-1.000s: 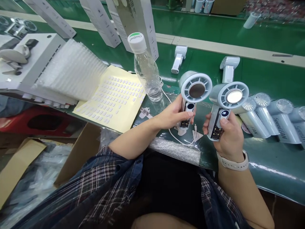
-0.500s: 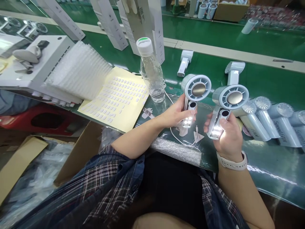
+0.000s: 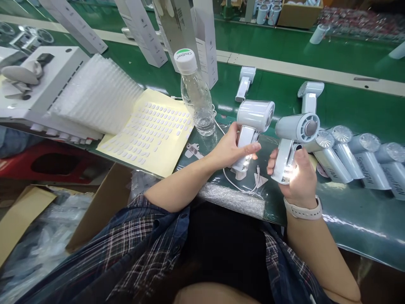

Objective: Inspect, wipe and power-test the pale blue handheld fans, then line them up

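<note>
With twelve pointing away from the person, the green bench [image 3: 348,202] has its near edge at six o'clock, just beneath the right wrist. Bare bench opens at four o'clock from the right hand [image 3: 302,177]. Room is tighter at two to three, where a row of fans [image 3: 368,162] lies just beside the right-hand fan [image 3: 295,128]. A clear gap separates that fan from the left-hand fan [image 3: 255,116]. The bottle [image 3: 198,99] stands at ten from the left-hand fan, and the bubble-wrap roll [image 3: 234,200] lies at seven, along the edge.

Both fans are held above the bench, each hand clamped around a handle: the left hand [image 3: 226,147] on one, the right on the other. Their barrel heads lie roughly nine to three, ringed ends facing three; the handles' long axes drop towards seven. Light glares low on the right-hand fan's handle.
</note>
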### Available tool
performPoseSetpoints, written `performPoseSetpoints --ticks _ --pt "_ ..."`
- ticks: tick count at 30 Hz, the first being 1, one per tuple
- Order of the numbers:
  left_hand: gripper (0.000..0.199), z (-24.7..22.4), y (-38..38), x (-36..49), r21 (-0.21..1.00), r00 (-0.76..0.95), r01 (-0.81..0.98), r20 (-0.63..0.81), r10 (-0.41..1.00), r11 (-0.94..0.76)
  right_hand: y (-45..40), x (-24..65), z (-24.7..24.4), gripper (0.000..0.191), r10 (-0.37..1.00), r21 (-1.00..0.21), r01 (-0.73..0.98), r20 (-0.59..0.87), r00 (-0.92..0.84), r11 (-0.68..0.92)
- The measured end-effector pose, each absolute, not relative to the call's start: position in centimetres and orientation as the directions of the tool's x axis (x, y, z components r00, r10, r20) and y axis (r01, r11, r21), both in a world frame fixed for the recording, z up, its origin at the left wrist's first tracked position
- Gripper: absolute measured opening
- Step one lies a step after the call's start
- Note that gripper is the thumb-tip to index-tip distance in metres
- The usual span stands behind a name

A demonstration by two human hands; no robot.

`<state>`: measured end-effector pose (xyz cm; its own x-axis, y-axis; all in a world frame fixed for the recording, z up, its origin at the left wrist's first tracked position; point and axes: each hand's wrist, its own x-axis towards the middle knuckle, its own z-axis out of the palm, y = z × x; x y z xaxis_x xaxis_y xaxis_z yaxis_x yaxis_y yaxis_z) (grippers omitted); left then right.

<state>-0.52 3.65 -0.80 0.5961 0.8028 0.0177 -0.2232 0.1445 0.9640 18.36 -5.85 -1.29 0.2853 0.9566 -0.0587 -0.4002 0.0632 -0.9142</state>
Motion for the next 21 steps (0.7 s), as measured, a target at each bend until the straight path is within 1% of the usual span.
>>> performPoseSetpoints --ticks 2,4,8,11,14,17,19,21 --pt "0.062 -1.0 3.6 -0.4 0.94 0.625 -0.285 0.032 0.78 0.19 -5.9 18.4 -1.1 0.048 0.977 -0.896 -0.443 -0.076 0.201 0.021" --pt "0.056 -1.4 3.7 -0.3 0.909 0.674 -0.349 0.075 0.735 0.228 -5.9 18.3 -1.1 0.054 0.981 -0.891 -0.454 -0.076 0.18 0.014" --pt "0.056 -1.5 3.4 -0.5 0.896 0.707 -0.397 0.159 0.689 0.201 -6.0 18.2 -1.4 0.044 0.956 -0.904 -0.425 -0.078 0.282 0.051" --pt "0.059 -1.1 3.0 -0.7 0.898 0.699 -0.404 0.179 0.692 0.176 -6.2 18.0 -1.2 0.038 0.959 -0.906 -0.415 -0.04 0.279 0.083" --pt "0.058 -0.8 2.7 -0.8 0.896 0.708 -0.401 0.172 0.685 0.19 -6.3 17.9 -0.7 0.033 0.961 -0.898 -0.42 0.012 0.275 0.131" --pt "0.059 -0.7 2.6 -0.7 0.891 0.729 -0.392 0.149 0.668 0.23 -6.3 17.8 -0.6 0.028 0.956 -0.894 -0.425 0.011 0.294 0.141" --pt "0.064 -0.7 2.7 -0.6 0.883 0.736 -0.385 0.118 0.666 0.269 -6.3 17.8 -0.6 0.028 0.949 -0.882 -0.45 -0.01 0.315 0.14" --pt "0.073 -0.6 2.7 -0.5 0.868 0.737 -0.379 0.073 0.672 0.32 -6.2 17.8 -0.6 0.029 0.943 -0.864 -0.486 -0.044 0.33 0.13"
